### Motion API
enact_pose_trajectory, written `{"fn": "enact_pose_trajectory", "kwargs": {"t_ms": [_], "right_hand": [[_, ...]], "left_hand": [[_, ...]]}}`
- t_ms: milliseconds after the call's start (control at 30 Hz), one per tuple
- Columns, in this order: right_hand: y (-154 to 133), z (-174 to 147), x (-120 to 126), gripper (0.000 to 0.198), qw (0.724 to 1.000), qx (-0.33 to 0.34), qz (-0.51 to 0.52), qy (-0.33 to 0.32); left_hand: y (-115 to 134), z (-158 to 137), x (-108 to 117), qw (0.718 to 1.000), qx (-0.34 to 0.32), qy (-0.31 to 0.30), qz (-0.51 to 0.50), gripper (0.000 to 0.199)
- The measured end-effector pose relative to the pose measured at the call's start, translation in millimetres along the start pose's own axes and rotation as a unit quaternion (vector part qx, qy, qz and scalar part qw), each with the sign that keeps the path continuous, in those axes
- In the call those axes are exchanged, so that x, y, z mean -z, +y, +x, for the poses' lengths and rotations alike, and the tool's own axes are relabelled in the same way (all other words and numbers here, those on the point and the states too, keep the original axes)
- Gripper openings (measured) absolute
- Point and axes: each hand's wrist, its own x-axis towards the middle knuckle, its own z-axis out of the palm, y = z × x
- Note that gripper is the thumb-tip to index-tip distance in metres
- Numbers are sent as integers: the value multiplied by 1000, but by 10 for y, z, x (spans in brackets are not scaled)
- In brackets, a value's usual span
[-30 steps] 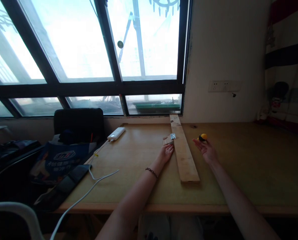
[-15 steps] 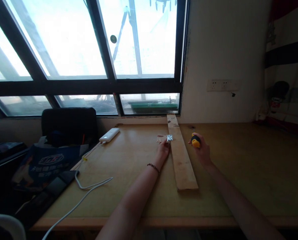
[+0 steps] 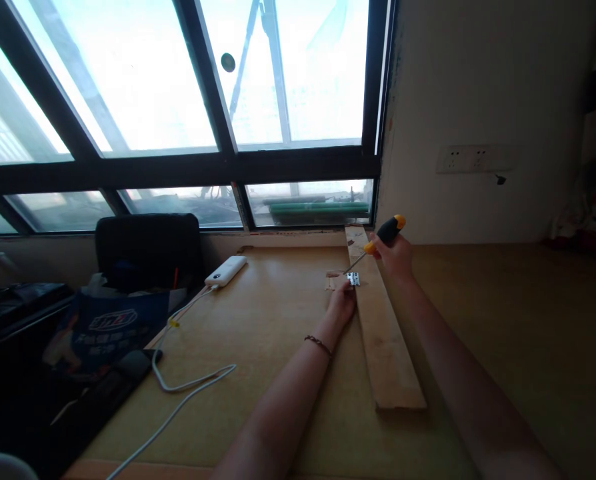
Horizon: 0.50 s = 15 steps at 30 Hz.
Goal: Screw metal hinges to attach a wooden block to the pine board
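A long wooden board (image 3: 391, 340) lies on the table, running from the window sill side toward me. A small silver metal hinge (image 3: 354, 279) is at the board's left edge. My left hand (image 3: 342, 303) is closed on the hinge from below, its fingertips partly hidden. My right hand (image 3: 398, 259) grips a screwdriver (image 3: 389, 231) with a black and yellow handle. Its shaft slants down to the left, and the tip is close to the hinge; whether it touches is too small to tell. Just left of the hinge is a small wooden piece (image 3: 331, 281).
A white power bank (image 3: 227, 271) with a white cable (image 3: 193, 383) lies on the table's left side. Beyond that edge are a black chair (image 3: 148, 250) and a blue bag (image 3: 113, 327). The window (image 3: 288, 80) and a wall socket (image 3: 465, 160) are behind the table (image 3: 278, 340).
My right hand has moved up and left, turning the screwdriver so it points down toward the hinge. My left hand stays at the hinge. The view has shifted slightly.
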Motion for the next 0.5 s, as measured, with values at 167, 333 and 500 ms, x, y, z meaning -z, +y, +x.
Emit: {"fn": "enact_pose_trajectory", "kwargs": {"t_ms": [167, 333, 500], "right_hand": [[276, 8, -10, 52, 998, 15, -63, -3], [322, 39, 10, 53, 997, 10, -69, 12], [340, 43, 10, 50, 996, 25, -83, 13]], "left_hand": [[16, 11, 10, 1000, 20, 2, 3, 12], [14, 18, 16, 1000, 10, 1, 15, 10], [18, 27, 33, 1000, 18, 0, 13, 11]]}}
